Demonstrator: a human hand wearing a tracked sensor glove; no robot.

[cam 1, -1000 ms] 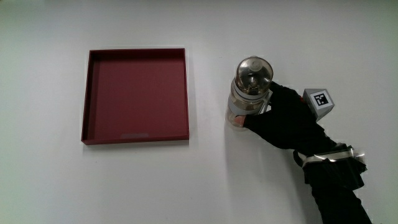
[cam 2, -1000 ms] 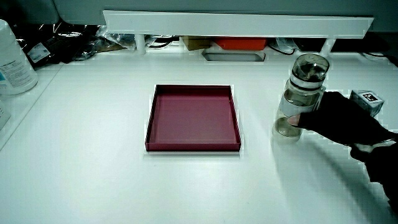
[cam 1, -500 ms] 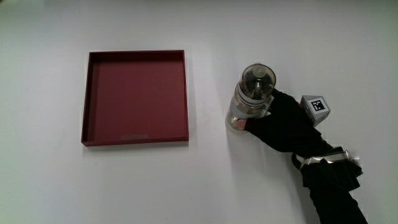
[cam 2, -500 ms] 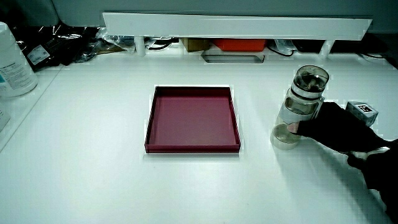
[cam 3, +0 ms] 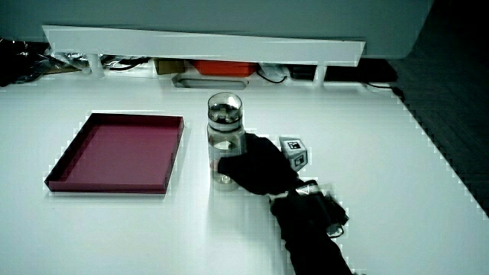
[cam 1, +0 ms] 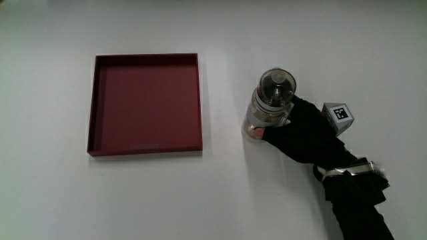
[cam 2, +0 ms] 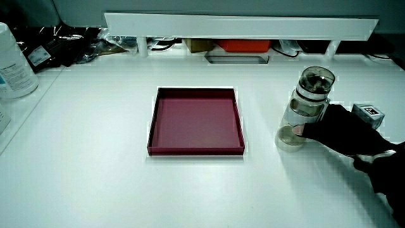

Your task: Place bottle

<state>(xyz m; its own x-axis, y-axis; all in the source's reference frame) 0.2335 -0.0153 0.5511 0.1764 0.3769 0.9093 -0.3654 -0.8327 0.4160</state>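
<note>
A clear bottle [cam 1: 267,107] with a rounded shiny cap stands on the white table beside the dark red tray [cam 1: 143,103]. It leans slightly, with its base at the table surface. The hand [cam 1: 303,130] is wrapped around the bottle's lower half, on the side away from the tray, and the patterned cube [cam 1: 339,113] rides on its back. Both side views show the bottle [cam 2: 304,104] [cam 3: 225,141] in the hand [cam 2: 338,126] [cam 3: 256,168]. The tray [cam 2: 196,117] [cam 3: 114,153] holds nothing.
A low white partition [cam 2: 240,25] runs along the table's edge farthest from the person, with cables and boxes under it. A white container [cam 2: 12,60] stands at a table corner. In a side view the table's edge [cam 3: 435,160] drops off past the hand.
Between one second and half a second ago the bottle sank toward the table in the hand's grasp. Since then nothing has moved.
</note>
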